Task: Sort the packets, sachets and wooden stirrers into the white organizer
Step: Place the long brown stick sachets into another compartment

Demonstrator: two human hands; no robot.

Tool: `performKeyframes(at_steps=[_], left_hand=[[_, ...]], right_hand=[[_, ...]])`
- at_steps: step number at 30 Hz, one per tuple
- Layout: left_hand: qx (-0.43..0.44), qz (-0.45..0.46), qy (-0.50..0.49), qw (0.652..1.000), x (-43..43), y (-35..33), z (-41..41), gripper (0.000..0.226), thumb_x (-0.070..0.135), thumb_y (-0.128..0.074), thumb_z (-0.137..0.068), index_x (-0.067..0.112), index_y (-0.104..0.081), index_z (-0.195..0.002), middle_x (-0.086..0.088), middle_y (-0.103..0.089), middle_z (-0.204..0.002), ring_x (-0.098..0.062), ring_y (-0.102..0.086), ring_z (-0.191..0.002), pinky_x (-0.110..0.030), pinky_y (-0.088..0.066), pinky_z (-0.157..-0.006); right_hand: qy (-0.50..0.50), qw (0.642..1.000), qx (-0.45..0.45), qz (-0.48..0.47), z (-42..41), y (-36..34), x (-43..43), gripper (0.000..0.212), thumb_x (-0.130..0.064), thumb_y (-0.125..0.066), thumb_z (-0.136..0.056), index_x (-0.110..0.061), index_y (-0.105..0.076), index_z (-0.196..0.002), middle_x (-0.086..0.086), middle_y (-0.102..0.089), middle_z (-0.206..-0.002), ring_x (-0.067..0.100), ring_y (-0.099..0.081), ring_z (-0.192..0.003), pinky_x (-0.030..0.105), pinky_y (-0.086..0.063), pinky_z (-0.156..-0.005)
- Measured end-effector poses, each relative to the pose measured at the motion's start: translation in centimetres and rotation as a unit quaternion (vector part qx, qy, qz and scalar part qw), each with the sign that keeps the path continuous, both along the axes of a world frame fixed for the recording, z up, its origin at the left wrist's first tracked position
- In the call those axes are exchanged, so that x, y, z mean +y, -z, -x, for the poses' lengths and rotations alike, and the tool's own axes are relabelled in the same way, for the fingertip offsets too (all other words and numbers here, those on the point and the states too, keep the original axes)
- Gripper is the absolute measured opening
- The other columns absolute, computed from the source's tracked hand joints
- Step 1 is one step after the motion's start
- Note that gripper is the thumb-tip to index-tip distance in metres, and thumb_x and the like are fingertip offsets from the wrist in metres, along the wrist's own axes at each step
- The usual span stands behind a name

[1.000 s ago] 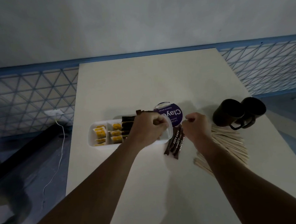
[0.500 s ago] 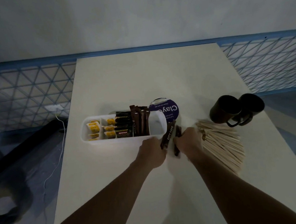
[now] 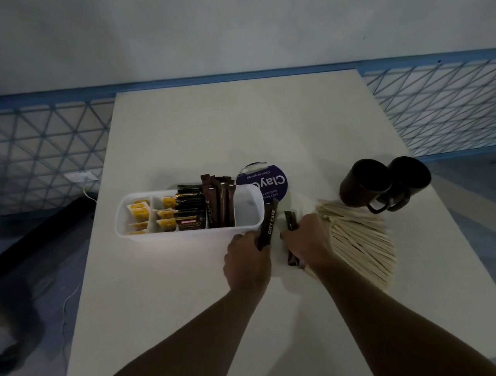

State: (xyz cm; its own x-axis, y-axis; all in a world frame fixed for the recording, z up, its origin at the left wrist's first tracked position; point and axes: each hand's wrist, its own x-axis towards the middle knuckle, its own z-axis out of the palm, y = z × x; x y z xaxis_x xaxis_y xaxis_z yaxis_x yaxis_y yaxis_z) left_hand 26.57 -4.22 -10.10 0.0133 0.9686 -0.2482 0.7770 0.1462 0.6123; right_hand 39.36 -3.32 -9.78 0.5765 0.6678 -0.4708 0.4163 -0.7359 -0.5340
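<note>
Head view: your left hand (image 3: 247,260) pinches one coffee stick (image 3: 268,226) by its lower end, upright, just beside the right end of the organizer (image 3: 185,235).
Your right hand (image 3: 308,242) curls its fingers over the other sticks (image 3: 290,220) on the table (image 3: 237,130), touching the fan of wooden stirrers (image 3: 363,239); the coffee stick looks light, thin and slick, so it may bend or slip from a tip hold; grip nearer its middle; the stirrers look stiff but loose; gather them as a bundle around their middle.
</note>
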Motion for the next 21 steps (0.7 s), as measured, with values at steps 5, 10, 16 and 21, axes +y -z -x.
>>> performKeyframes(at_steps=[5,10,16,21], left_hand=[[0.014,0.011,0.005,1.0,0.1,-0.2,0.1,0.008,0.027,-0.063,-0.088,0.022,-0.067,-0.093,0.004,-0.065,-0.087,-0.015,-0.057,-0.076,-0.028,-0.047,-0.068],[0.044,0.06,0.027,0.997,0.8,0.2,0.6,0.008,0.021,-0.058,-0.081,0.019,-0.056,-0.073,-0.001,-0.063,-0.078,-0.023,-0.06,-0.074,-0.032,-0.049,-0.063],[0.062,0.089,0.06,0.992,1.5,0.6,1.4,0.012,0.014,-0.054,-0.081,0.017,-0.051,-0.07,-0.01,-0.064,-0.086,-0.028,-0.062,-0.079,-0.034,-0.048,-0.064],[0.073,0.077,0.068,0.992,1.5,0.8,1.5,0.012,0.016,-0.056,-0.088,0.014,-0.066,-0.094,-0.005,-0.066,-0.091,-0.021,-0.062,-0.081,-0.028,-0.047,-0.064]], right_hand=[[0.02,0.998,0.043,-0.033,-0.7,-1.0,0.4,0.019,-0.019,-0.057,-0.094,-0.006,-0.063,-0.082,0.005,-0.063,-0.073,0.011,-0.058,-0.054,0.02,-0.04,-0.04],[0.019,0.999,0.035,-0.031,-0.3,-1.5,1.9,0.042,-0.031,-0.036,-0.097,-0.005,-0.061,-0.12,0.014,-0.066,-0.107,0.029,-0.066,-0.091,0.043,-0.056,-0.074],[0.027,0.999,0.018,0.003,0.0,-1.5,2.7,0.036,-0.025,-0.038,-0.098,-0.007,-0.054,-0.125,0.014,-0.064,-0.11,0.03,-0.066,-0.094,0.045,-0.058,-0.079],[0.02,1.0,0.008,-0.013,0.3,-1.3,3.2,0.034,-0.04,-0.053,-0.097,-0.009,-0.064,-0.106,0.009,-0.064,-0.092,0.027,-0.066,-0.085,0.041,-0.058,-0.075]])
